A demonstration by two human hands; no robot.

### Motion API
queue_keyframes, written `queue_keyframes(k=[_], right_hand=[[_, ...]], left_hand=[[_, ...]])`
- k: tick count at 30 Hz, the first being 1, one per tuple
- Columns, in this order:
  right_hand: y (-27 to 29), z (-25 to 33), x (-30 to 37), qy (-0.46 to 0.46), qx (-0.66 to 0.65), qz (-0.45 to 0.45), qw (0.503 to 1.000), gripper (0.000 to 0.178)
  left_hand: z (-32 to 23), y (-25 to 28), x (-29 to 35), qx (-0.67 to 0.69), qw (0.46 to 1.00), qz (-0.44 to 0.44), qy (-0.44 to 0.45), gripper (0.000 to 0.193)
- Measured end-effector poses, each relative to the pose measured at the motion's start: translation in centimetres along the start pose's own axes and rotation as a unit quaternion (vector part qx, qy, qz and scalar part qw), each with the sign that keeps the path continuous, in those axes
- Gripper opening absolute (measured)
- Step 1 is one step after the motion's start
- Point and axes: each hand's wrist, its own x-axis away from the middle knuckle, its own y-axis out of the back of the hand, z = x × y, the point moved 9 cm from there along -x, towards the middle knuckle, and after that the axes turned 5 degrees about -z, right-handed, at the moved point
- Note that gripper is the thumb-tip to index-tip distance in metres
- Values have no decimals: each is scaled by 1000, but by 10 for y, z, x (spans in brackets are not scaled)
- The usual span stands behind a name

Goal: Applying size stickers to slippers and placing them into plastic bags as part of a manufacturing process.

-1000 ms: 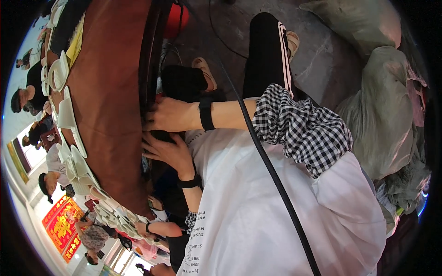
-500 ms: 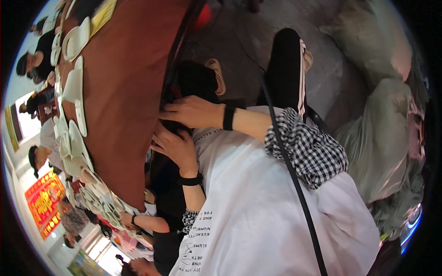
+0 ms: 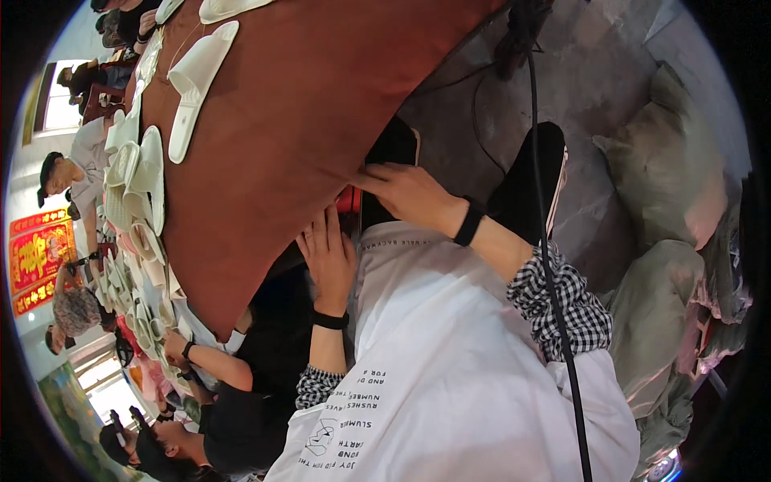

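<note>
A reddish-brown covered table fills the upper left, its rounded edge running in front of me. My right hand touches that edge, its fingers drawn together and bent, their tips partly hidden; what they hold, if anything, does not show. Below it, my left hand has its fingers stretched out toward the underside of the same edge and holds nothing visible. Between both hands a small red thing shows under the edge; its kind is unclear. Each wrist wears a black band.
A white slide slipper lies on the table, with more pale slippers heaped along its far side. Another person's hand works at that heap. A black cable hangs before my right sleeve. Grey-green sacks stand at the right.
The view has shifted, so the table reaches farther right. Both hands stay at its edge, now farther apart. The left fingers have straightened, and a red thing has come into sight between the hands.
</note>
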Motion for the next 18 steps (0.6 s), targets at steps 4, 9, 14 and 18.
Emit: queue_keyframes(k=[4,9,14,18], right_hand=[[28,-22,14,-113,-40,41,992,54],[77,-49,42,-182,-54,-8,982,23],[205,-100,133,-396,-197,-372,816,20],[266,-189,281,-245,-437,-597,626,24]], left_hand=[[-10,15,7,67,997,-36,-24,52],[7,-19,35,208,973,16,104,35],[43,-55,53,276,920,58,274,23],[64,-76,58,322,898,76,290,22]])
